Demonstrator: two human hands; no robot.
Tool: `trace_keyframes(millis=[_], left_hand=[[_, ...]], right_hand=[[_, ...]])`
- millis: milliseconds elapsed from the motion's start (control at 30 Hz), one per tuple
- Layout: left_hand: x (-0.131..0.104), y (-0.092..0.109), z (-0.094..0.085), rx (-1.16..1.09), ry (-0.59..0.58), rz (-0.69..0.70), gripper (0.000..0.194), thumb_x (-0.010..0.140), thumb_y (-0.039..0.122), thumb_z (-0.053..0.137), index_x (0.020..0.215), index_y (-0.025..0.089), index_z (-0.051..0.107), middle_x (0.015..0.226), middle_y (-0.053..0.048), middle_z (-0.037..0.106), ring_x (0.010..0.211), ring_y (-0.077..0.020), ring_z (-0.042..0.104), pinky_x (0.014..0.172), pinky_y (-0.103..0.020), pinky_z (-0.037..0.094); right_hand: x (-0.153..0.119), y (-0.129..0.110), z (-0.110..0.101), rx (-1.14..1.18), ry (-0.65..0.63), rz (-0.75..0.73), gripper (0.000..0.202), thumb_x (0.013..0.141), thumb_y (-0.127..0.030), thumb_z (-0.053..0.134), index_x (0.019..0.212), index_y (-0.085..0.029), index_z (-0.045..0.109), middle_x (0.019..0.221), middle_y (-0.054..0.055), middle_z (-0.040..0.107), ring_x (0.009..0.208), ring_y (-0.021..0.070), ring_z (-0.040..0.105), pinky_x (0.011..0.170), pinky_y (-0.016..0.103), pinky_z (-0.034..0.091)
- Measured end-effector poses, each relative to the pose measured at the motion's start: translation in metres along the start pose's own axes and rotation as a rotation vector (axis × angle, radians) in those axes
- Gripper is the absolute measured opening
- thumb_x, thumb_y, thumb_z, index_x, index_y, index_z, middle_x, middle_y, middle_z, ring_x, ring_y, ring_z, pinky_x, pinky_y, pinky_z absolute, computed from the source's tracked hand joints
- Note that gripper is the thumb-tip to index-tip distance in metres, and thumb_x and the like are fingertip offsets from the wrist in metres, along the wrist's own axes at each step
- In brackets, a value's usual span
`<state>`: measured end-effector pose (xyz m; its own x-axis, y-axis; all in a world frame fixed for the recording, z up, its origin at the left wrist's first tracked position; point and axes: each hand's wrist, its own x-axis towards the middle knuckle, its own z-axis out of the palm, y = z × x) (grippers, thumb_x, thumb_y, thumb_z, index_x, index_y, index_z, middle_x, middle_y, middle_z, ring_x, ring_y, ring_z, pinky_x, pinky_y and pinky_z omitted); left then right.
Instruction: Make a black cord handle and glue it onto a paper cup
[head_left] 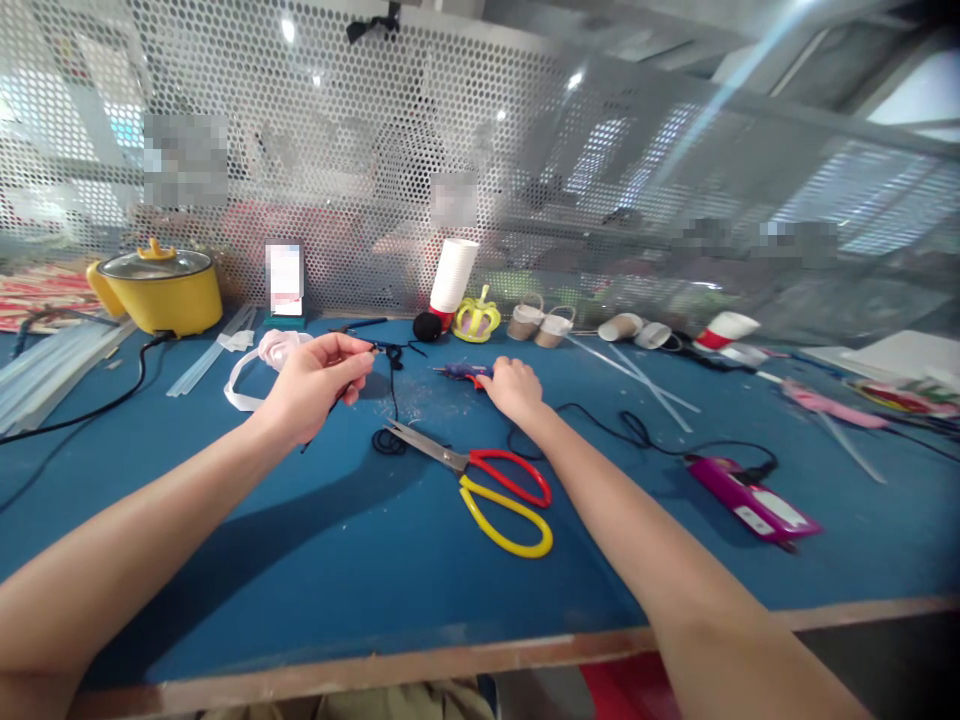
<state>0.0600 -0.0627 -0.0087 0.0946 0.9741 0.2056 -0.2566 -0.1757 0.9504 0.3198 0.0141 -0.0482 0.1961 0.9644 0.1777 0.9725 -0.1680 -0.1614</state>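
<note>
Pinched between the thumb and fingers of my left hand (319, 375) is a thin black cord, one end hanging below the palm. More black cord (394, 358) lies knotted just beyond my fingertips and runs down to a small coil (386, 441). My right hand (515, 386) is closed on a small blue hot glue gun (456, 371), whose nozzle points left; the palm hides most of its handle. Between my forearms lie large scissors (454, 461), blades slightly parted, with one red and one yellow handle loop.
Behind my hands stand a yellow crown (476, 318), a black ball (427, 327), stacked paper cups (454, 275) and little baskets (553, 328). A white ribbon roll (279, 347) and yellow electric pot (176, 300) are left. On the right is a purple power strip (750, 500) with cables.
</note>
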Motion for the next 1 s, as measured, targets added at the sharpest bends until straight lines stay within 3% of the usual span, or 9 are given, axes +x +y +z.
trace_keyframes(millis=[100,133,167,233,367,467,600,800,1000], left_hand=[[0.001,0.0,0.0,0.004,0.0,0.002,0.013,0.064,0.018,0.066,0.07,0.013,0.055,0.052,0.002,0.054,0.043,-0.0061,0.047,0.038,-0.018,0.032],[0.001,0.001,0.0,0.006,0.002,0.003,0.013,0.065,0.018,0.066,0.07,0.013,0.055,0.052,0.001,0.054,0.043,-0.0061,0.047,0.038,-0.018,0.032],[0.001,0.001,0.0,0.009,0.003,0.006,0.012,0.065,0.017,0.065,0.07,0.012,0.055,0.052,0.001,0.055,0.043,-0.006,0.047,0.038,-0.018,0.032],[0.001,0.002,0.0,0.014,0.005,0.013,0.011,0.065,0.016,0.065,0.07,0.012,0.055,0.053,0.001,0.055,0.042,-0.006,0.047,0.038,-0.018,0.032],[0.0,0.001,0.0,0.016,-0.009,0.02,0.01,0.066,0.015,0.064,0.07,0.012,0.055,0.053,0.0,0.056,0.043,-0.0058,0.047,0.038,-0.017,0.032],[0.0,0.0,0.0,0.015,-0.01,0.016,0.01,0.066,0.015,0.064,0.07,0.012,0.055,0.053,0.001,0.055,0.042,-0.0057,0.047,0.038,-0.017,0.032],[0.0,0.0,0.0,0.015,-0.016,0.018,0.013,0.065,0.017,0.066,0.07,0.013,0.055,0.051,0.002,0.054,0.041,-0.0057,0.046,0.038,-0.018,0.031],[-0.001,0.002,0.001,0.026,0.008,0.012,0.011,0.065,0.015,0.064,0.07,0.012,0.055,0.051,0.001,0.054,0.042,-0.006,0.046,0.038,-0.017,0.033],[-0.001,0.001,-0.001,0.031,-0.005,0.01,0.013,0.065,0.017,0.065,0.07,0.012,0.054,0.05,0.002,0.053,0.04,-0.0058,0.045,0.038,-0.018,0.032]], right_hand=[[-0.04,-0.011,-0.018,0.012,-0.11,-0.204,0.032,0.076,-0.047,0.053,0.079,-0.016,0.061,0.086,0.007,0.063,0.081,0.0196,0.06,0.066,0.024,0.039],[-0.056,-0.013,-0.023,0.03,-0.229,-0.393,0.038,0.077,-0.053,0.047,0.078,-0.017,0.061,0.078,0.003,0.062,0.074,0.0171,0.059,0.06,0.023,0.037],[-0.07,-0.015,-0.027,0.015,-0.35,-0.494,0.04,0.071,-0.057,0.053,0.076,-0.019,0.06,0.075,0.002,0.061,0.068,0.0169,0.058,0.055,0.023,0.036],[-0.094,-0.015,-0.03,-0.076,-0.349,-0.564,0.037,0.06,-0.052,0.066,0.074,-0.019,0.059,0.08,0.004,0.06,0.075,0.0205,0.057,0.058,0.025,0.037],[-0.113,-0.009,-0.027,-0.105,-0.356,-0.479,0.022,0.071,-0.036,0.061,0.084,-0.019,0.057,0.09,0.006,0.056,0.082,0.0205,0.056,0.065,0.026,0.039],[-0.114,-0.007,-0.026,-0.069,-0.384,-0.443,0.027,0.076,-0.034,0.056,0.098,-0.019,0.055,0.096,0.007,0.054,0.085,0.0211,0.056,0.069,0.027,0.04],[-0.117,-0.01,-0.029,-0.068,-0.44,-0.418,0.03,0.073,-0.038,0.059,0.097,-0.02,0.058,0.098,0.008,0.05,0.083,0.0211,0.055,0.07,0.027,0.04],[-0.127,-0.017,-0.029,-0.121,-0.417,-0.374,0.036,0.069,-0.025,0.056,0.104,-0.015,0.056,0.1,0.012,0.047,0.084,0.0231,0.054,0.071,0.03,0.039],[-0.138,0.003,-0.025,-0.088,-0.363,-0.35,0.046,0.066,-0.02,0.053,0.111,-0.012,0.054,0.104,0.012,0.046,0.087,0.0235,0.053,0.073,0.03,0.038]])
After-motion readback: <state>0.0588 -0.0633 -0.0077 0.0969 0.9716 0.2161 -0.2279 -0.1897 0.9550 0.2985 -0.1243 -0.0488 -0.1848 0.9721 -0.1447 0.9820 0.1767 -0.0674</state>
